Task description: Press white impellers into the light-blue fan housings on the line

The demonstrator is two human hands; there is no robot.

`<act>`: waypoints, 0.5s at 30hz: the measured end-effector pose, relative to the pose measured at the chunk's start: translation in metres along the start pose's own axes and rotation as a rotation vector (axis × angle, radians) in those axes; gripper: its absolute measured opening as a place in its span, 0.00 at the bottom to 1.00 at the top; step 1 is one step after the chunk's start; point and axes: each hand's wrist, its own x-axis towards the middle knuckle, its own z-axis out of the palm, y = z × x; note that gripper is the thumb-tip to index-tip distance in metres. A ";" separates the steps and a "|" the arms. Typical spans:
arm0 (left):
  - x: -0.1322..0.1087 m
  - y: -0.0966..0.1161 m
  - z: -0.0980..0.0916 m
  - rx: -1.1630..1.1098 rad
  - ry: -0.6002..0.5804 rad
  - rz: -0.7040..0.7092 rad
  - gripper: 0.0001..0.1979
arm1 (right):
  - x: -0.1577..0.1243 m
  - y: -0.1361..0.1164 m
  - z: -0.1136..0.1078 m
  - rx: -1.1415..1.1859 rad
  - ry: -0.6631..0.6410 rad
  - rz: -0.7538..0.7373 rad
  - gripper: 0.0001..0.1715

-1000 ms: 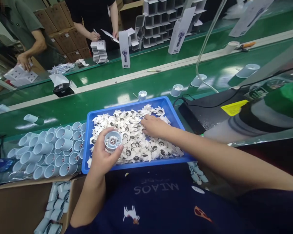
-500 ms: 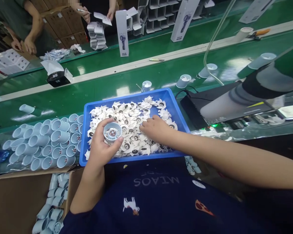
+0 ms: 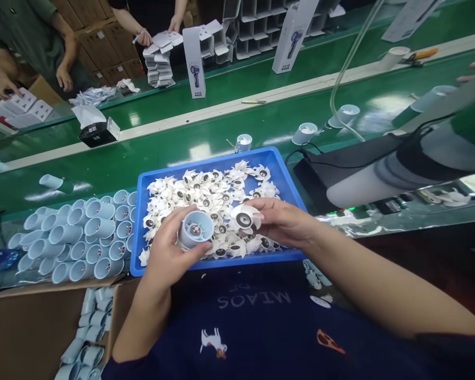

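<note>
- Left hand: grasps a pale blue housing, held open end up over the tray.
- Right hand: grips a white fan, just beside the housing.
- Blue tray: heaped with loose fans.
- Left of tray: stacked housings.

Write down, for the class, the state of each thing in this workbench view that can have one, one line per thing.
Left hand, gripping the fan housing
Pale blue fan housing, open end up, no impeller fitted
Right hand, holding an impeller
White impeller, lifted just above the tray
Blue tray, heaped with loose impellers
Other housings, packed together on the green belt
Cardboard box, open, housings inside
</note>
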 end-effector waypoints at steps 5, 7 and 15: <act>0.006 0.010 0.007 0.168 -0.089 0.158 0.32 | 0.001 0.006 0.005 0.241 -0.019 0.047 0.29; 0.007 0.012 0.010 0.186 -0.125 0.211 0.32 | -0.001 0.006 0.006 0.284 -0.028 0.062 0.29; 0.007 0.018 0.035 0.335 -0.100 0.342 0.25 | -0.008 0.005 0.021 -0.943 0.200 -0.614 0.06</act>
